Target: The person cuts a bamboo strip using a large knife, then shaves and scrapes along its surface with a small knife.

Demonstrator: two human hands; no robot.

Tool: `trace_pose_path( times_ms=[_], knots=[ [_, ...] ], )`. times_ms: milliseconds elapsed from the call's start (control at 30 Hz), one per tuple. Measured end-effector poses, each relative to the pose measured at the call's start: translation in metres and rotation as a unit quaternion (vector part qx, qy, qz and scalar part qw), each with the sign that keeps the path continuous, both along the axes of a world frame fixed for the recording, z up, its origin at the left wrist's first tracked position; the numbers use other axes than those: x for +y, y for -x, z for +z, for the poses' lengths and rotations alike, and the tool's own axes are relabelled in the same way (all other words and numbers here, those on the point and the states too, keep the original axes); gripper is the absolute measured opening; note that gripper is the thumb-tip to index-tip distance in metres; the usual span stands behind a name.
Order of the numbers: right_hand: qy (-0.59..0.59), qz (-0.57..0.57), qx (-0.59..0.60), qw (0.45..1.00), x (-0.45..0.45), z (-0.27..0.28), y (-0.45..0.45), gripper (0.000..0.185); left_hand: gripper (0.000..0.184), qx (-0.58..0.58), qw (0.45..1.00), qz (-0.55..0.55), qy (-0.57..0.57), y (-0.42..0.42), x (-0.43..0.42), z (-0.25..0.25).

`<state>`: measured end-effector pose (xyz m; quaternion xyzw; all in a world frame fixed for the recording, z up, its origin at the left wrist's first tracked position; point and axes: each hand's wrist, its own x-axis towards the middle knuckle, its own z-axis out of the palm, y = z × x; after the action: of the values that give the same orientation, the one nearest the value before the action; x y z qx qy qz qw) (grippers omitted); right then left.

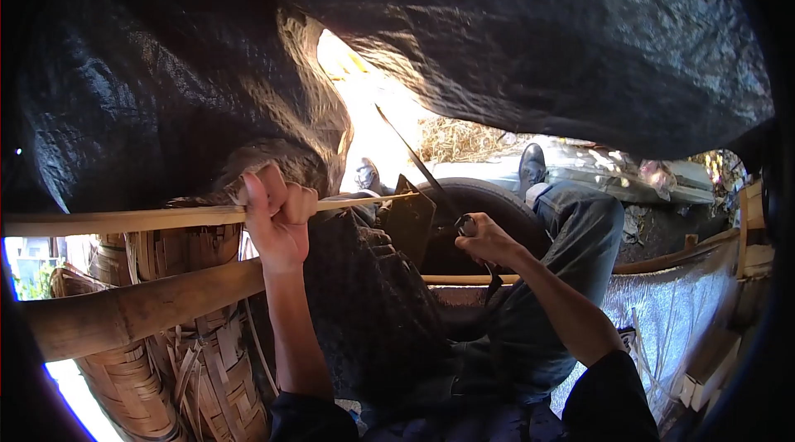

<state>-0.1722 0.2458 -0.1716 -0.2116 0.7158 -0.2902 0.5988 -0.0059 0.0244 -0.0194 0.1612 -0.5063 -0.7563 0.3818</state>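
Note:
My left hand (281,217) is closed around a long, pale bamboo strip (132,220), with the thumb pointing up. The strip runs level from the left edge to a dark flat pad (411,223) over my lap, where its thin end lies. My right hand (490,242) is wrapped round the dark handle of a knife. The long, narrow knife blade (414,156) points up and to the left, apart from the strip. Between my legs is a black tire (489,202), partly hidden by my right hand and the pad.
A thick bamboo pole (149,309) crosses at left, before woven bamboo baskets (215,372). Dark tarp (530,36) hangs low overhead and at left. Silvery sheeting (671,322) and wood pieces (712,367) lie at right. Dry straw (460,140) lies beyond my shoes.

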Motion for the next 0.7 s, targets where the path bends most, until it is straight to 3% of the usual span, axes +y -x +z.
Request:
trace_pose_path(
  times_ms=[100,167,267,400,467,533,600,700],
  knots=[
    [0.021,0.0,-0.002,1.0,-0.008,0.016,-0.002,0.022,0.048,0.012,0.998,-0.063,0.024,-0.002,-0.008,0.002],
    [0.025,0.016,-0.013,0.999,-0.013,0.022,0.003,0.019,0.051,0.028,0.983,-0.172,0.05,-0.001,-0.011,0.004],
    [0.084,0.015,-0.123,0.989,-0.017,0.022,0.008,0.013,0.052,-0.002,0.965,-0.231,0.123,0.004,-0.018,0.008],
    [0.077,0.007,-0.177,0.981,-0.013,0.031,0.018,0.011,0.052,-0.002,0.967,-0.236,0.095,0.001,-0.016,0.008],
    [-0.014,0.101,-0.195,0.975,-0.008,0.023,0.018,0.008,0.053,-0.009,0.965,-0.248,0.086,0.0,-0.01,0.01],
    [-0.03,0.134,-0.189,0.972,-0.005,0.006,0.022,0.008,0.053,-0.02,0.961,-0.267,0.073,0.002,-0.003,0.013],
    [-0.022,0.141,-0.113,0.983,-0.012,0.018,0.03,0.01,0.053,-0.037,0.957,-0.283,0.057,0.004,-0.003,0.014],
    [-0.015,0.095,-0.095,0.991,-0.016,0.053,0.032,0.015,0.051,-0.013,0.95,-0.303,0.069,0.0,-0.009,0.012]
  ],
)
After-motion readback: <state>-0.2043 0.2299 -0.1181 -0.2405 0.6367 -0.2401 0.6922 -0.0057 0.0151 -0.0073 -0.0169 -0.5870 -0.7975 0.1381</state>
